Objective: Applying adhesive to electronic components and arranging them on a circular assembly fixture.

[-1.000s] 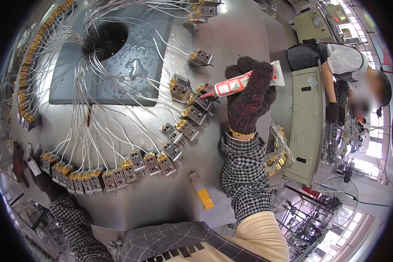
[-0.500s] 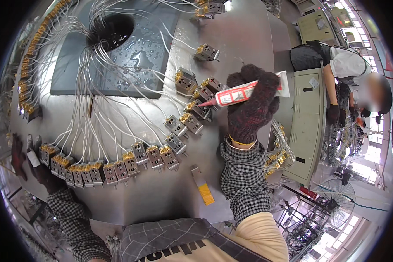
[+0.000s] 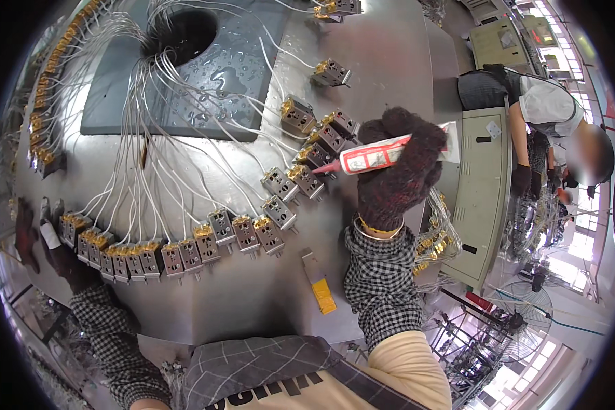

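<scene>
My right hand (image 3: 406,164), in a dark knit glove, is closed around a white-and-red squeeze tube (image 3: 376,156). The tube's reddish nozzle points left, its tip at a small metal block (image 3: 305,181) with a gold-coloured top; whether it touches is unclear. Several similar blocks on white wires stand close by. At the table's left edge my left hand (image 3: 65,256), gloved with grey fingertips and a white band on one finger, has its fingers stretched out beside the end block (image 3: 75,227) of a curved row. A dark red gloved shape (image 3: 26,236) lies left of it; whose it is, I cannot tell.
White wires fan from a round hole (image 3: 184,41) in a wet grey plate (image 3: 236,102) on the metal table (image 3: 253,301). A metal strip with yellow tape (image 3: 323,295) lies near the front. At right, a person (image 3: 547,102) bends beside a pale cabinet (image 3: 482,198).
The nozzle tip has moved from one block to the neighbouring block nearer me, with the right hand shifting slightly down. The view has shifted a little; the left hand stays at the table's edge.
</scene>
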A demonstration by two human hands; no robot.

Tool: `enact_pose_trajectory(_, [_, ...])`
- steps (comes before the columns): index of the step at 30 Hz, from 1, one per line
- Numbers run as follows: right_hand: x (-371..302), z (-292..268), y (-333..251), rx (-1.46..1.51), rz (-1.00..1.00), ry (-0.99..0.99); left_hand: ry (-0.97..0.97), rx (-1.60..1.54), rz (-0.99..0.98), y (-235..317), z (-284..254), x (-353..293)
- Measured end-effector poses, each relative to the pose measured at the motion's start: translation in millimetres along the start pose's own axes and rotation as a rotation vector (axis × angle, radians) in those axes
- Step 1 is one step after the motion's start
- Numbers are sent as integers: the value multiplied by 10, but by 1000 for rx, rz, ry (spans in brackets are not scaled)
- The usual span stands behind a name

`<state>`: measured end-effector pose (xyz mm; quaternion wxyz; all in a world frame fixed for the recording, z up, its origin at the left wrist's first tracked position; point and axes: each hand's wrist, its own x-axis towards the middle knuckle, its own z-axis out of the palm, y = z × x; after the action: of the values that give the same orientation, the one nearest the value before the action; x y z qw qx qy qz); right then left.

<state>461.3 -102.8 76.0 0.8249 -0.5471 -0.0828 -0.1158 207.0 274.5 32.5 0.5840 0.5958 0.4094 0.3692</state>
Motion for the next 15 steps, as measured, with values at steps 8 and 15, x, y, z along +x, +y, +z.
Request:
enact_pose_trajectory(8, [-113,23,141,-53,-34,59,0,-31,9,10,56,-33])
enact_pose_trajectory(15, [-154,112,22,337,150,91,-41,-46,-13,-15,-41,1])
